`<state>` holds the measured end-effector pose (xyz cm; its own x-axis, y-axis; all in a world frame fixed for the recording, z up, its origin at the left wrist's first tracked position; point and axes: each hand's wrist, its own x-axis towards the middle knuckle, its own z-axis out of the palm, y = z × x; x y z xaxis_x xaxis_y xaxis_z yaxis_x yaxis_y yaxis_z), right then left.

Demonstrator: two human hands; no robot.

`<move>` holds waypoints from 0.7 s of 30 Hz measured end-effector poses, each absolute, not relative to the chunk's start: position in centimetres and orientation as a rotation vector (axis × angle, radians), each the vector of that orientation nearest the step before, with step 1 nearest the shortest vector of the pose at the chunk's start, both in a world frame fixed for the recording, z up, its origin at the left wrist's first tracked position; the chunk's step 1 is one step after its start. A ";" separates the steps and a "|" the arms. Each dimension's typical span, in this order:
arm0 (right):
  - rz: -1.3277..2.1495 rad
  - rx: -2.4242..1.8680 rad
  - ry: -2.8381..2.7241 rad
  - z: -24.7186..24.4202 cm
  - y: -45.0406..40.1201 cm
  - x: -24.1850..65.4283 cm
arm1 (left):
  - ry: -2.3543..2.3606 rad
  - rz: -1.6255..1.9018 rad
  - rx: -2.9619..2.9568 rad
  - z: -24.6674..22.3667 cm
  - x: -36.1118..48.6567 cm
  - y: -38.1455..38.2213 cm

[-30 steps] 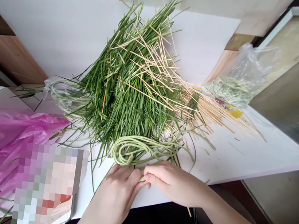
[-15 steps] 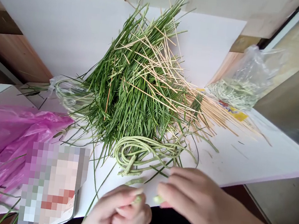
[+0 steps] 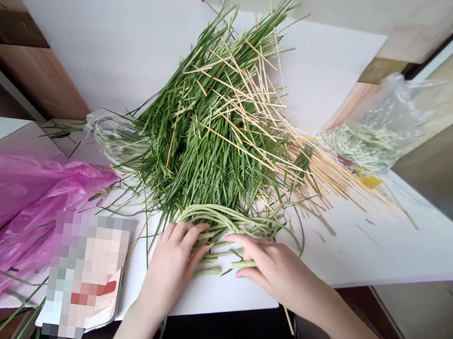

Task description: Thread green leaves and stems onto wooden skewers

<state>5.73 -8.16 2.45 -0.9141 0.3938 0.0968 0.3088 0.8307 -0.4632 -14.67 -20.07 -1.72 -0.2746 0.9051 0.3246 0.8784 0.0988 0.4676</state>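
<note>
A looped bundle of pale green long beans (image 3: pixel 240 219) lies on the white table in front of me. My left hand (image 3: pixel 176 254) is closed over the bundle's left end, with bean strands between its thumb and fingers. From the right, my right hand (image 3: pixel 270 261) reaches in, and a short piece of long bean (image 3: pixel 244 264) sits between its thumb and fingers. Another cut bean piece (image 3: pixel 208 271) rests on the table just below the bundle. Behind the beans rises a large heap of green garlic chives (image 3: pixel 212 151), its near leaves touching the bundle.
Thin pale sticks (image 3: pixel 327 169) lie across the heap and spread right. A clear bag of cut pale green pieces (image 3: pixel 363 146) stands at the back right. At left are a pink plastic bag (image 3: pixel 33 205), a clear bag (image 3: pixel 115 141) and a phone-like device (image 3: pixel 105 309) with a blurred screen.
Both hands have moved from the table's near edge forward onto the long beans. The left hand has taken hold of the bundle's left end. The view has shifted slightly.
</note>
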 end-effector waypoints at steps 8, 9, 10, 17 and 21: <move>1.026 -0.555 -2.781 1.4 -8.2 3.1 | 1.996 1.095 1.909 0.4 -14.0 -20.8; 1.088 -0.546 -2.766 1.5 -8.2 2.9 | 1.936 1.072 1.899 0.5 -13.7 -20.8; 1.153 -0.532 -2.749 1.7 -8.3 2.7 | 1.906 1.059 1.871 0.5 -13.3 -20.9; 1.468 -0.547 -2.602 2.3 -7.5 3.4 | 1.888 1.284 1.688 0.0 -13.5 -20.9; 1.547 -0.614 -2.561 2.0 -6.9 4.0 | 1.940 1.320 1.759 0.1 -14.1 -21.0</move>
<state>4.05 -6.89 1.98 -0.9155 0.3805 -0.1305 0.2925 0.4072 -0.8653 -14.07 -20.97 0.12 -0.2667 0.8785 0.3965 0.6914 -0.1122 0.7137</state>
